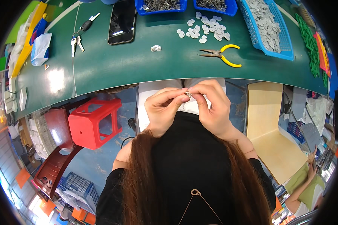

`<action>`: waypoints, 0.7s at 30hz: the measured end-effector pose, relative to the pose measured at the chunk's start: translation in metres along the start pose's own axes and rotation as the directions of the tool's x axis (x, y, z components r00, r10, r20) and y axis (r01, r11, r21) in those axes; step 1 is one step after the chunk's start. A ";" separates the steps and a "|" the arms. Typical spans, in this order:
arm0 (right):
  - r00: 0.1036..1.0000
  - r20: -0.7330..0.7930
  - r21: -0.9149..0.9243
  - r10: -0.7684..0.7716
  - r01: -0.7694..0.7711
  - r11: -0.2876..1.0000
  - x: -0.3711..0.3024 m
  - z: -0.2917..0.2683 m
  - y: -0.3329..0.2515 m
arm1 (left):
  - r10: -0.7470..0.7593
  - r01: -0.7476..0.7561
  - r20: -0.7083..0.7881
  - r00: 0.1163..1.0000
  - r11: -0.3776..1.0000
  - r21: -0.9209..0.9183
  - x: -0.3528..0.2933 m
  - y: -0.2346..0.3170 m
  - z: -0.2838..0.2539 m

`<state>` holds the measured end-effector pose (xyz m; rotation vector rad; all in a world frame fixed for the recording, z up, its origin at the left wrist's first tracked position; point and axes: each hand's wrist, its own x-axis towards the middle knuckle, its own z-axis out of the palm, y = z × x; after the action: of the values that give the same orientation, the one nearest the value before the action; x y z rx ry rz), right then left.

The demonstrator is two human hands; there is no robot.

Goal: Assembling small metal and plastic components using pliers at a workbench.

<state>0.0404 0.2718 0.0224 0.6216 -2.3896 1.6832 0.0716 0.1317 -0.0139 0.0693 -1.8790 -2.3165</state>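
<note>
Just in front of the table edge, above my lap, my left hand (pixel 164 107) and my right hand (pixel 213 105) meet fingertip to fingertip. Both pinch a small metal part (pixel 188 94), whose details are mostly covered by my fingers. On the green table (pixel 112 62) ahead lies another small white and metal piece (pixel 156 48). Long-nose pliers (pixel 219 55) with yellow handles rest to its right, jaws pointing left. Beyond them is a loose scatter of small pale grey pieces (pixel 210 28).
Two blue trays of small metal parts, one a left tray (pixel 161 12), stand at the back. A light-blue basket (pixel 285 53) holds many grey pieces. A phone (pixel 122 22) and keys (pixel 79 41) lie left. Below stand a red stool (pixel 84 127) and a wooden chair (pixel 270 135).
</note>
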 end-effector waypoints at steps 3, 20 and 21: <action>0.999 -0.030 -0.044 -0.029 0.028 0.999 -0.001 0.002 0.000 | 0.027 -0.027 -0.015 1.000 0.999 0.017 0.000 -0.001 0.002; 0.998 -0.052 0.017 -0.027 0.027 0.999 -0.003 -0.001 -0.001 | 0.032 -0.032 0.008 0.999 0.999 0.023 0.003 0.004 0.001; 0.999 -0.040 0.024 -0.013 0.014 1.000 -0.003 -0.002 -0.002 | 0.022 -0.022 0.006 1.000 1.000 0.004 0.003 0.005 0.001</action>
<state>0.0437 0.2740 0.0235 0.6014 -2.3356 1.7055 0.0690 0.1315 -0.0085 0.0424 -1.8773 -2.3010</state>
